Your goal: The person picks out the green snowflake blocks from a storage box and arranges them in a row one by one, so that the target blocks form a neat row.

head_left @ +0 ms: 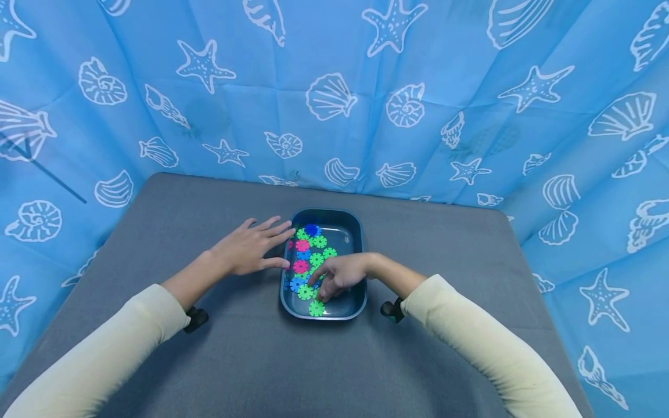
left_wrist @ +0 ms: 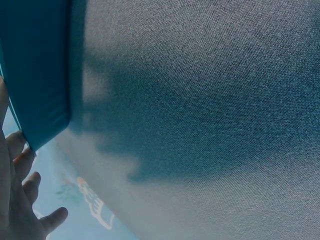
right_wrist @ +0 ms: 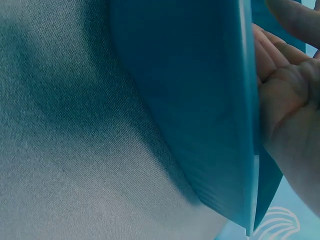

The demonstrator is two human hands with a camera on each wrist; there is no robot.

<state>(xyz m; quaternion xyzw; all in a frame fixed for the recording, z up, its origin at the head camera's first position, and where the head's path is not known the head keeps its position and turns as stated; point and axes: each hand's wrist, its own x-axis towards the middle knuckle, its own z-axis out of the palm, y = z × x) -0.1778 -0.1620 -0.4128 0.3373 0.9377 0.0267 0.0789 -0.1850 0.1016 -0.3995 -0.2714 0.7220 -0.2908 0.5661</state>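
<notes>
A dark blue rectangular tray [head_left: 358, 307] holds several notched plastic discs in green, pink and blue, mostly along its left side. My left hand [head_left: 256, 247] has its fingers spread, with fingertips at the tray's left rim; in the left wrist view, fingers [left_wrist: 24, 162] show at the rim. My right hand [head_left: 342, 274] reaches over the right rim into the tray, its fingers pointing down among the discs. A green disc [head_left: 316, 308] lies just in front of those fingertips, and a pink disc [head_left: 300, 266] lies to their left. The right palm [right_wrist: 285, 100] shows beyond the tray wall.
A grey cloth-covered table [head_left: 235, 354] lies under the tray. Behind and beside it hangs a blue curtain [head_left: 292, 52] with white shell and starfish prints. Dark wrist-worn devices show at the left cuff [head_left: 195, 319] and the right cuff [head_left: 392, 310].
</notes>
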